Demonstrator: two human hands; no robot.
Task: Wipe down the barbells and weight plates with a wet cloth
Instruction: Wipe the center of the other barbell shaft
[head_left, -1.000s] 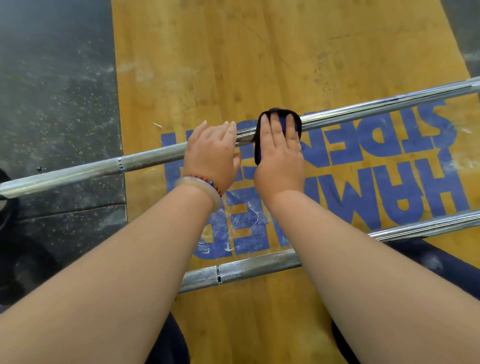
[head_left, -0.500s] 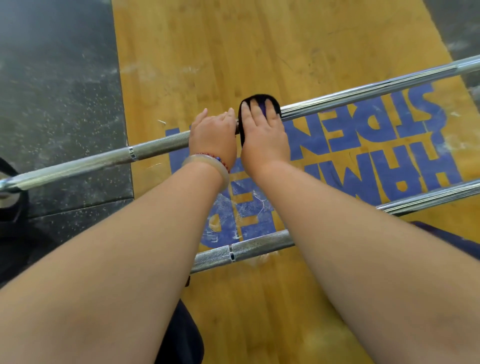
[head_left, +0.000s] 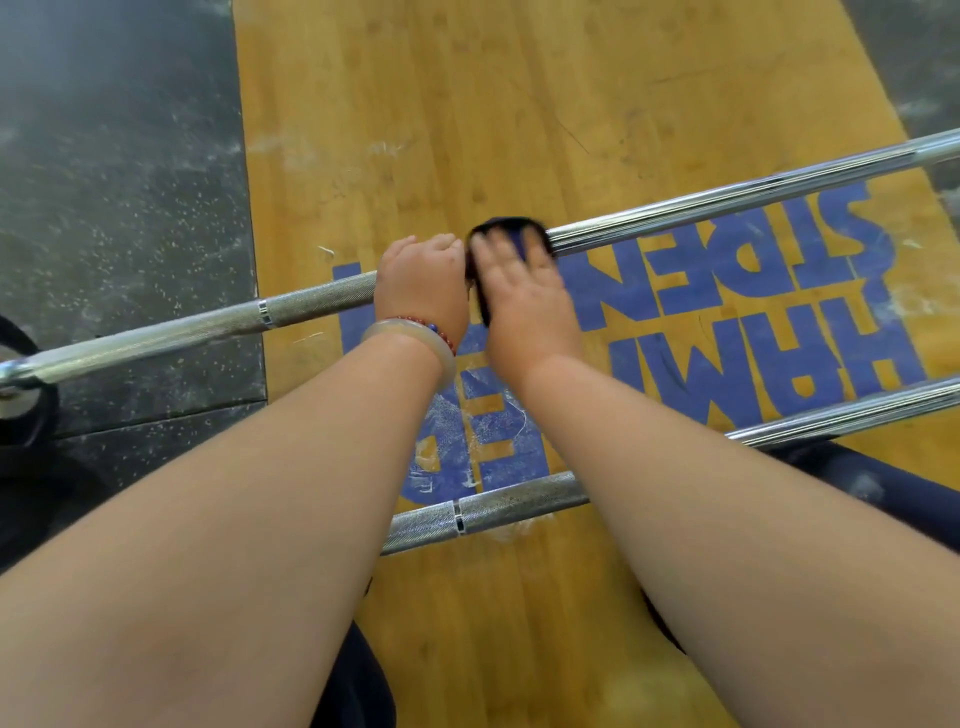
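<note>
Two steel barbells lie across the wooden platform. On the far barbell my left hand grips the knurled shaft with fingers curled over it. Right beside it, touching, my right hand holds a dark blue cloth wrapped over the same shaft; the fingers drape over the cloth and are motion-blurred. The near barbell lies under my forearms with nothing touching it. A black weight plate shows at the far barbell's left end, mostly cut off by the frame edge.
The wooden platform carries blue lettering and white chalk smears. Black speckled rubber flooring borders it on the left. Dark trouser legs show at the bottom and lower right.
My right hand has slid the cloth leftward along the far barbell until it meets my left hand. The left hand has kept its grip on the shaft. The view has shifted slightly.
</note>
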